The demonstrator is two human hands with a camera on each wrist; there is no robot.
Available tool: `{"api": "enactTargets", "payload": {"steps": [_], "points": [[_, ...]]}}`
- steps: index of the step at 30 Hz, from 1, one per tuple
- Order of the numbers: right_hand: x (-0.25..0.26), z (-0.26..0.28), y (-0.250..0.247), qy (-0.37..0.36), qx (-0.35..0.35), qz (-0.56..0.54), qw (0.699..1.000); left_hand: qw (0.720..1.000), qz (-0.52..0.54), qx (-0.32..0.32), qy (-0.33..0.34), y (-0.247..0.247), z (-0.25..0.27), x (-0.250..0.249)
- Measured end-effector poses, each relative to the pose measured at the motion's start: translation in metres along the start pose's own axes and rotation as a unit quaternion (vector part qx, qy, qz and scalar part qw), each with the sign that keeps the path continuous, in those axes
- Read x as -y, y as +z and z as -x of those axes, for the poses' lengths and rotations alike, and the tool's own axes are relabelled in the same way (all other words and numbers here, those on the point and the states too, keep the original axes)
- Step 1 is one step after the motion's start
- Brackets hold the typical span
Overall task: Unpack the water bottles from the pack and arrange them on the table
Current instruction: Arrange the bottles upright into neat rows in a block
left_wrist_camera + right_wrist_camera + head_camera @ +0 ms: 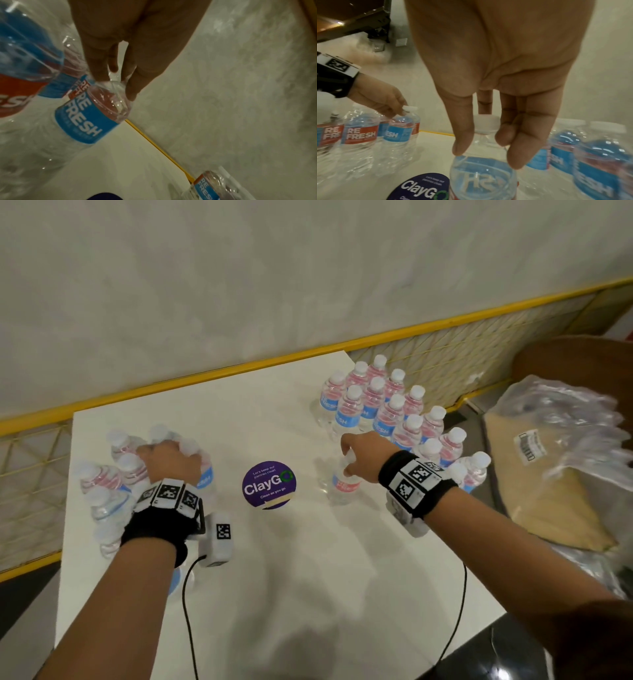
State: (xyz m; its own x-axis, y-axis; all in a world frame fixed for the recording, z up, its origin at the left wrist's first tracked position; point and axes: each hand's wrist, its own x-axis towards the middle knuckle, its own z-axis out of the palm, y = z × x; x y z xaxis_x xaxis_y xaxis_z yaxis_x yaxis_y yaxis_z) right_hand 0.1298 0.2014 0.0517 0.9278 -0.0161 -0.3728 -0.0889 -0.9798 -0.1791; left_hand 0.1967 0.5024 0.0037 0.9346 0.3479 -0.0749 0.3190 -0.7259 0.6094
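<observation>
Under L hand (169,462): bottle cap (410,108) half-hidden

Bare forearms, black wristbands (423,493) with white fiducial-marker blocks (171,493), thin black cables (187,611) trailing back.

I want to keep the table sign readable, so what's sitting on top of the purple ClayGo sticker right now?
Nothing rests on the ClayGo sticker. The bottle gripped by the right hand stands just beside it. A tan strip crosses its lower edge; what that strip is cannot be told.
</observation>
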Motion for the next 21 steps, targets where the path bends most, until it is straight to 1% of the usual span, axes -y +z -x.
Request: {"api": "enactTargets", "payload": {"steps": [3,5,8,9,12,14,16,21], "points": [[-0.015,-0.001,-0.005,0.011,-0.003,0.009,1.000,1.000,-0.005,0.022,0.011,-0.002,0.006,0.006],[-0.023,-0.002,-0.011,0.013,0.001,0.022,1.000,0.999,0.004,0.028,0.033,0.001,0.011,0.004],[-0.031,-0.007,-0.017,0.023,-0.001,0.040,0.999,0.997,0.022,0.034,0.060,0.002,0.024,-0.003],[-0.033,-0.009,-0.018,0.025,-0.008,0.045,0.999,0.997,0.024,0.042,0.066,0.002,0.029,-0.007],[-0.036,-0.016,-0.022,0.028,-0.021,0.045,0.998,0.990,0.048,0.068,0.110,0.008,0.046,-0.022],[-0.039,-0.019,-0.026,0.036,-0.013,0.039,0.999,0.984,0.058,0.094,0.137,0.016,0.053,-0.034],[-0.041,-0.019,-0.030,0.041,-0.001,0.038,0.998,0.979,0.059,0.132,0.147,0.028,0.058,-0.043],[-0.039,-0.024,-0.033,0.032,-0.023,0.036,0.999,0.958,0.052,0.220,0.179,0.053,0.079,-0.060]]}}
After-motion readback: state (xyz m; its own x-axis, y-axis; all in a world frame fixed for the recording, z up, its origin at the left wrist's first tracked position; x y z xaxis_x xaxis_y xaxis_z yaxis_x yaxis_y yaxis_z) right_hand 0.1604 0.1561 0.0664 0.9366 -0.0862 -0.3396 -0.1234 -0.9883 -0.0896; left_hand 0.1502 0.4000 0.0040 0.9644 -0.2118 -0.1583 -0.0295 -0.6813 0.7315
